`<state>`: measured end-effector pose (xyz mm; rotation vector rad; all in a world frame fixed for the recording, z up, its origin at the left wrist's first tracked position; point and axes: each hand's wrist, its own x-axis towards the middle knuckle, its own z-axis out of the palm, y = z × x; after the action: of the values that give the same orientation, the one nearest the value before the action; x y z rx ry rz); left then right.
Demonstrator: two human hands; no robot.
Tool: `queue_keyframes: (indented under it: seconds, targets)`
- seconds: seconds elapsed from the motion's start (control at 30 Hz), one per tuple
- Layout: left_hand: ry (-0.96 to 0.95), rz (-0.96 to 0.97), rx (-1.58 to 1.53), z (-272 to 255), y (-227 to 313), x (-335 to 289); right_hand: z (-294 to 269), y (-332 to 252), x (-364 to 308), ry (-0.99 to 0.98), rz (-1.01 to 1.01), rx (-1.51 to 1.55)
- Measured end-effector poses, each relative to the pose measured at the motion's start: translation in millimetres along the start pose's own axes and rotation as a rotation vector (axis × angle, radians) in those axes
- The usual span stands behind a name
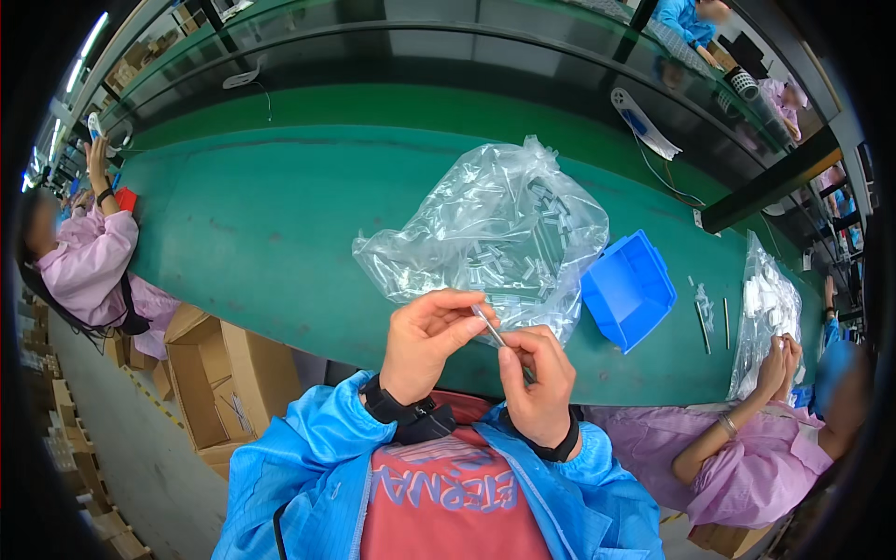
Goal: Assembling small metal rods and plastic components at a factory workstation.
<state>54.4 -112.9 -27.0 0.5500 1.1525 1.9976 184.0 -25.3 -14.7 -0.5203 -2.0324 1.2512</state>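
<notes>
My right hand (539,381) grips a thin metal rod (490,329), its fingers closed around the lower part. At the rod's upper end, the thumb and index finger of my left hand (427,341) pinch the tip, where a small pale, clear-looking piece shows; its exact shape is too small to tell. Just beyond my hands lies a large clear plastic bag (467,210) holding many short clear plastic tubes (504,266). An open blue plastic bin (644,303) stands to the right of the bag, tilted toward me.
Two metal rods (702,327) and small clear pieces (707,303) lie on the green table (252,224) farther right. There a co-worker's hands (779,369) touch a bag of white parts (770,303). Another person (89,247) sits left. An open cardboard box (201,373) stands below the table's edge.
</notes>
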Motion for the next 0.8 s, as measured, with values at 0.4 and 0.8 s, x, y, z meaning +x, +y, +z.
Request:
queue_keyframes:
  seconds: [0.4,0.8]
  targets:
    - [-0.011,0.227,0.178,3.9,-2.4,-2.4,7.5,-1.5,-5.0,0.038,0.037,0.078]
    - [-0.223,-0.203,0.054,4.8,8.2,-2.1,-0.8,-0.9,6.4,0.004,-0.145,-0.101]
